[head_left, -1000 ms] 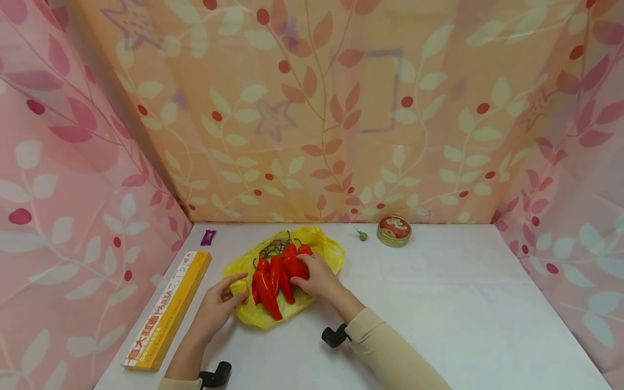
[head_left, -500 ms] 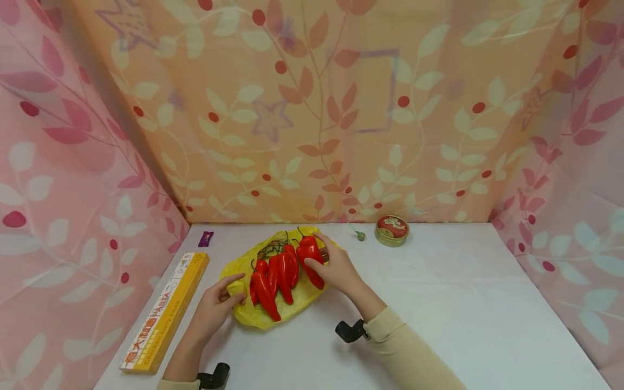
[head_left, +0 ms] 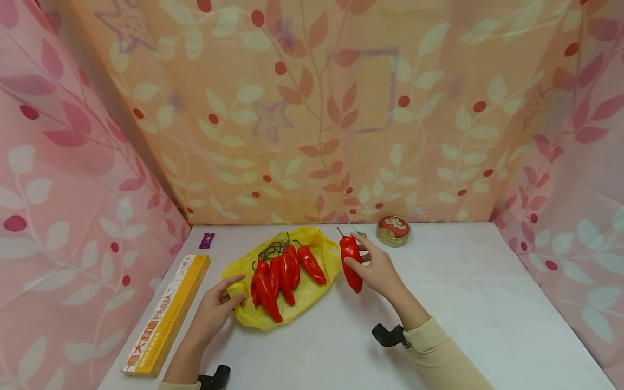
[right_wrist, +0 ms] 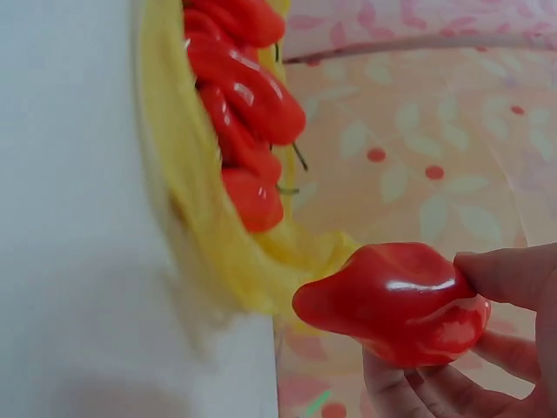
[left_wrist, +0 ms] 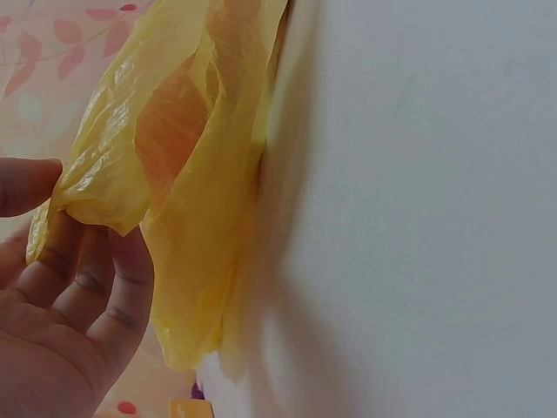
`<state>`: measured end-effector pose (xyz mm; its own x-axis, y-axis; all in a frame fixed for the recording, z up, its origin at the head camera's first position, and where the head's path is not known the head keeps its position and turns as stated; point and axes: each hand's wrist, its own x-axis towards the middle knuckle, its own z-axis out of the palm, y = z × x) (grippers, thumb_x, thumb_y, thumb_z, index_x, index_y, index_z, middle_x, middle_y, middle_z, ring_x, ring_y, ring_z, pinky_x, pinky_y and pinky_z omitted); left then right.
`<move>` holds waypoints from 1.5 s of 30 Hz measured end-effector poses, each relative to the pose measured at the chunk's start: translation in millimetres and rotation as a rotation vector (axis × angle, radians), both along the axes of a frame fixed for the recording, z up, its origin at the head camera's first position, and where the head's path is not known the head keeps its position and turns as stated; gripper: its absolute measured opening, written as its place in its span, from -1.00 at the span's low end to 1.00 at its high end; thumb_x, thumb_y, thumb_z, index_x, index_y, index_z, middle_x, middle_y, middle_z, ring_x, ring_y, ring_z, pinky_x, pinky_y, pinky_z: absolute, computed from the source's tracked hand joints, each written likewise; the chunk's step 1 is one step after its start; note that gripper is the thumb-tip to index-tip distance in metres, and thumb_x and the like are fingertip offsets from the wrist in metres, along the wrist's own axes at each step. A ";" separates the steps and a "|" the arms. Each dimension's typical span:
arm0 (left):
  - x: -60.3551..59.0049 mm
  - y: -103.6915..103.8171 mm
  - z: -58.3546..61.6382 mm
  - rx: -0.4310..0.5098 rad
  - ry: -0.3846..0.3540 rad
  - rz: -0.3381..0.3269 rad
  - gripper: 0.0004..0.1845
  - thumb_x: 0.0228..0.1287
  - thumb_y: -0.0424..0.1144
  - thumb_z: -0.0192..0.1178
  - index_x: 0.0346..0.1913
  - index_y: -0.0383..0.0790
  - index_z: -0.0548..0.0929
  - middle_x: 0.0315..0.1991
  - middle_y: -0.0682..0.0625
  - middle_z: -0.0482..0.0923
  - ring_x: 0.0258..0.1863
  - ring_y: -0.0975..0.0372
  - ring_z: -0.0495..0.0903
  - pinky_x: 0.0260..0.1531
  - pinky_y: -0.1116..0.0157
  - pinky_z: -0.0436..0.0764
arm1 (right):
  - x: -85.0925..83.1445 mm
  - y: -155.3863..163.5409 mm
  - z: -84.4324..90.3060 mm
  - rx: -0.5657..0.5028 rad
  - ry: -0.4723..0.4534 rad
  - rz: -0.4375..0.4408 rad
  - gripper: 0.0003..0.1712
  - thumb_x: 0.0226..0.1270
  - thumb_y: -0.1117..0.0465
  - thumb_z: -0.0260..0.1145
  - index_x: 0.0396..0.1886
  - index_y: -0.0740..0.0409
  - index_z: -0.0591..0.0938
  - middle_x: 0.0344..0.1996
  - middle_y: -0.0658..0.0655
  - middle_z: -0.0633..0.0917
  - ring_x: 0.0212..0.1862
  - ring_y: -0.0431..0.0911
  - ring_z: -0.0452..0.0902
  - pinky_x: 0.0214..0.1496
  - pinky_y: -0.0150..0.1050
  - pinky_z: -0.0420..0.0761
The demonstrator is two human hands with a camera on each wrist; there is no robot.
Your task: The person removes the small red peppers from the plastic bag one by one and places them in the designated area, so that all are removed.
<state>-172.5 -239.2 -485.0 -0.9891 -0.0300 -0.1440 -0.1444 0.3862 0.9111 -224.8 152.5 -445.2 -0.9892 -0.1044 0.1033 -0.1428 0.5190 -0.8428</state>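
A glossy red pepper (head_left: 350,260) with a thin dark stem is gripped between the thumb and fingers of my right hand (head_left: 377,269), just right of a yellow plastic bag (head_left: 302,309). Several more red peppers (head_left: 265,292) lie side by side on the spread bag, stems toward the back. At the bag's left edge, my left hand (head_left: 214,309) pinches the thin plastic between thumb and fingers. The left wrist view shows that hold on the crumpled yellow bag (left_wrist: 200,226) up close. In the right wrist view the held pepper (right_wrist: 400,300) hangs apart from the others.
To the left lies a long pasta box (head_left: 166,317), with a small purple wrapped candy (head_left: 207,240) behind it. A round red-and-gold tin (head_left: 392,231) stands at the back. Beside it sits a small greenish object (head_left: 362,234), partly hidden. Patterned cloth walls (head_left: 312,108) enclose the white table (head_left: 463,303).
My right hand has taken a pepper from the group and carried it right, past the bag's edge, uncovering another pepper. My left hand stays at the bag.
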 end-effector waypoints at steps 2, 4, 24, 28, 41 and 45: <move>0.1 0.1 -1.6 0.000 -0.009 -0.001 -0.50 0.44 -0.28 0.22 0.40 0.03 0.49 0.02 -0.12 0.66 -0.17 0.12 0.60 -0.17 0.45 0.65 | 2.2 10.8 -3.0 0.014 -0.011 -0.013 -0.23 0.34 0.00 0.41 0.51 -0.12 0.36 0.18 0.22 0.61 0.05 0.11 0.59 -0.16 -0.09 0.76; -0.1 0.1 -2.4 0.000 -0.010 0.000 -0.50 0.43 -0.28 0.22 0.39 0.04 0.50 0.01 -0.12 0.66 -0.17 0.11 0.59 -0.17 0.44 0.65 | 4.3 21.7 -4.8 0.029 -0.015 -0.029 -0.22 0.35 -0.01 0.40 0.52 -0.09 0.34 0.19 0.24 0.60 0.06 0.13 0.58 -0.16 -0.08 0.76; 2.2 -2.5 -2.3 -0.004 -0.001 0.001 -0.50 0.43 -0.28 0.22 0.39 0.01 0.50 -0.07 -0.11 0.68 -0.20 0.12 0.60 -0.19 0.45 0.64 | 20.3 122.7 -8.1 0.147 -0.030 -0.123 -0.13 0.40 -0.04 0.35 0.57 0.11 0.21 0.23 0.47 0.53 0.11 0.31 0.55 -0.17 0.02 0.76; 2.8 -2.4 -1.9 -0.002 0.012 -0.007 -0.50 0.43 -0.27 0.22 0.39 -0.01 0.50 -0.08 -0.12 0.69 -0.21 0.14 0.60 -0.19 0.45 0.64 | 21.9 143.1 -9.1 0.187 -0.057 -0.130 -0.12 0.40 -0.05 0.34 0.58 0.11 0.21 0.24 0.50 0.50 0.13 0.36 0.52 -0.18 0.03 0.76; -0.7 -1.3 -0.9 -0.020 0.030 -0.027 -0.50 0.42 -0.24 0.25 0.38 -0.01 0.51 -0.03 -0.14 0.66 -0.24 0.15 0.54 -0.29 0.43 0.61 | 32.4 201.4 -25.3 0.267 -0.151 -0.109 -0.09 0.44 -0.10 0.29 0.58 0.21 0.16 0.24 0.60 0.43 0.15 0.45 0.47 -0.15 0.09 0.75; 0.4 -2.0 -1.8 0.000 0.030 -0.029 -0.48 0.43 -0.23 0.25 0.41 -0.05 0.47 0.12 -0.16 0.62 -0.17 0.15 0.57 -0.21 0.44 0.64 | 32.7 217.5 -30.7 0.292 -0.184 -0.113 -0.09 0.45 -0.09 0.28 0.58 0.22 0.14 0.25 0.61 0.41 0.16 0.46 0.43 -0.15 0.07 0.75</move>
